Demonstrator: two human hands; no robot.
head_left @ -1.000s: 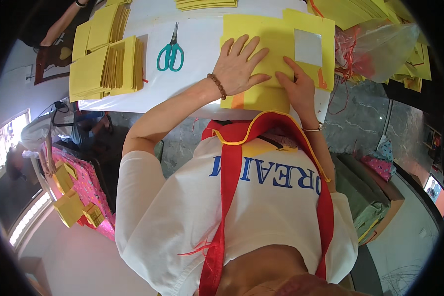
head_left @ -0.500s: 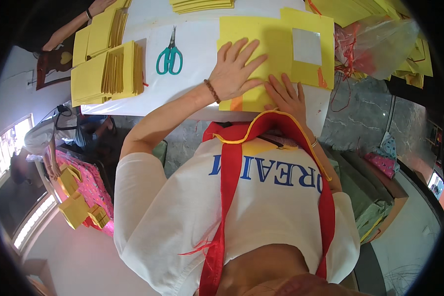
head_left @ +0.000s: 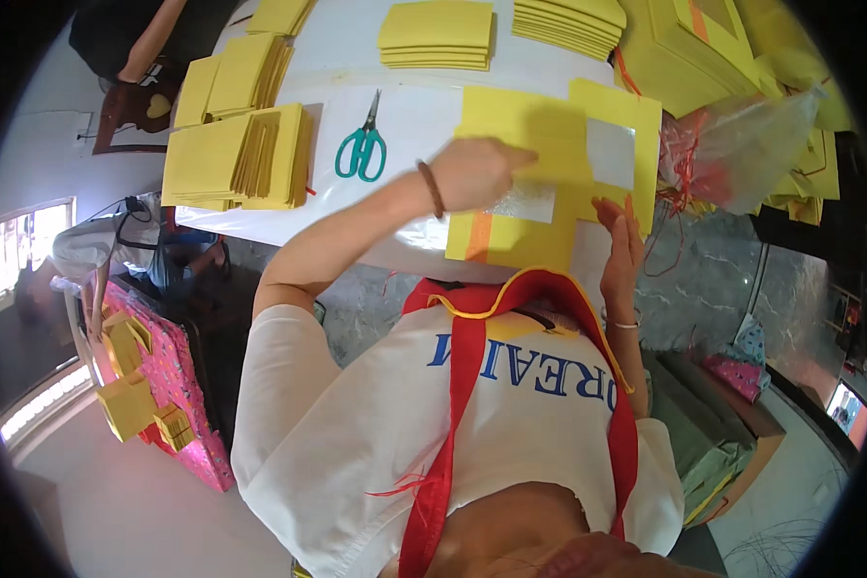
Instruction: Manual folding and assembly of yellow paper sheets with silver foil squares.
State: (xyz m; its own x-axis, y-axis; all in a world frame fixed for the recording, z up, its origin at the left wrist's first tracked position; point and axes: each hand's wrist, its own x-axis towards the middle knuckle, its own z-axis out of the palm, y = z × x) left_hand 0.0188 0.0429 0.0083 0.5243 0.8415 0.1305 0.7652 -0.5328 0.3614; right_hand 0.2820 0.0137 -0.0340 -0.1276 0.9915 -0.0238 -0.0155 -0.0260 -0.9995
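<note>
A yellow paper sheet (head_left: 549, 236) lies near the table's front edge, with an orange strip (head_left: 480, 236) and a shiny whitish square (head_left: 533, 206) on it. Over its left part is my left hand (head_left: 477, 173), most fingers curled in and the index pointing right; the palm side is hidden. Another yellow sheet (head_left: 602, 101) with a pale square (head_left: 611, 154) lies partly under the first. By its lower right edge, my right hand (head_left: 623, 241) is raised on its side, fingers stretched out and nothing in them. Green-handled scissors (head_left: 361, 154) rest left of my left hand.
Stacks of yellow folded paper pieces (head_left: 207, 159) stand at the table's left, with more stacks (head_left: 435, 34) at the back. A clear plastic bag (head_left: 742, 154) with red ties bulges at the right. A person's arm (head_left: 154, 43) shows at far left.
My left hand, flat on the yellow sheet before, has curled its fingers. My right hand has come off the sheet and moved right and nearer. A shiny square on the sheet is now uncovered.
</note>
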